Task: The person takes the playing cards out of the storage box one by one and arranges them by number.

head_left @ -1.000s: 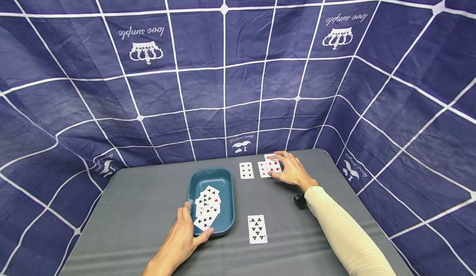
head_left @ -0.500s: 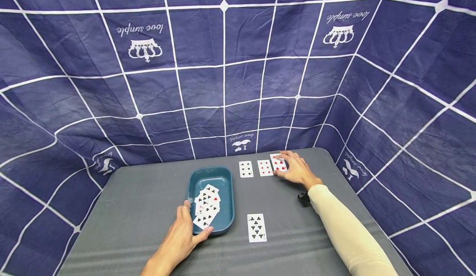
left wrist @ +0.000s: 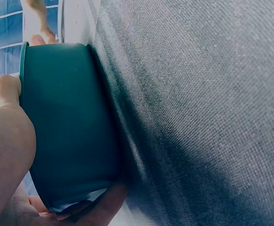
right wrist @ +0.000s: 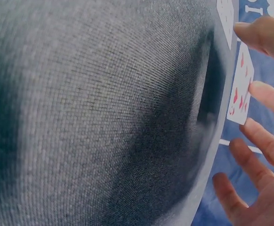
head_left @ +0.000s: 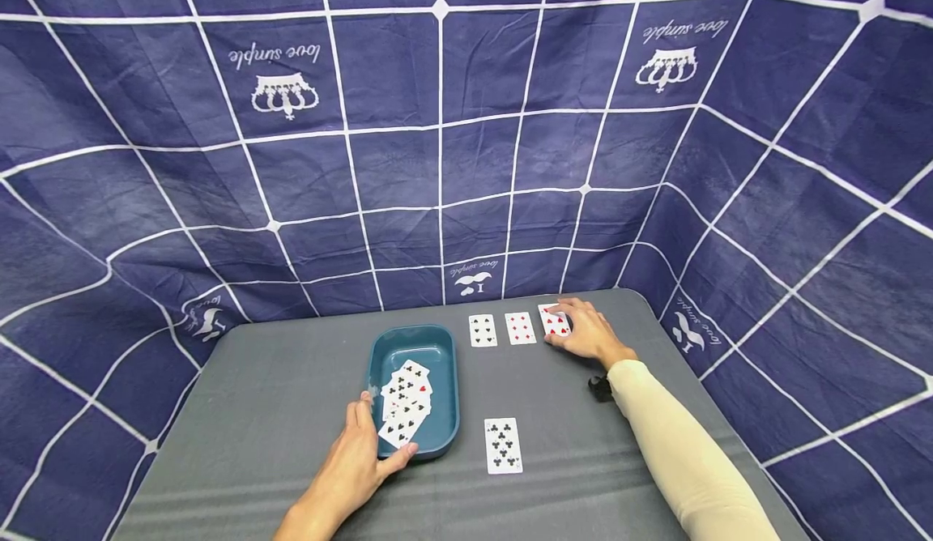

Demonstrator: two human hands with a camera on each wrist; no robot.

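My left hand (head_left: pixel 346 464) grips the near left corner of a teal tray (head_left: pixel 452 387), thumb on its near rim and fingers along the left side. Overlapping playing cards (head_left: pixel 404 423) lie face up inside, mostly black suits with a red heart showing. At the table's back right, my right hand (head_left: pixel 586 330) holds a hearts playing card (head_left: pixel 551 322) by its edges between thumb and fingers. The right wrist view shows fingertips against this hearts card (right wrist: pixel 240 89). Left of it, a diamonds card (head_left: pixel 521 328) and a spades card (head_left: pixel 483 331) lie face up in a row.
A single clubs card (head_left: pixel 504 445) lies face up on the grey table (head_left: pixel 291 379), right of the tray and nearer the front. Blue curtains with white grid lines (head_left: pixel 394 168) enclose the back and sides. A dark band (head_left: pixel 601 388) sits by my right wrist.
My right hand has moved right with the hearts card, which earlier overlapped the diamonds card and now lies apart from it. My left hand and the tray have stayed in place.
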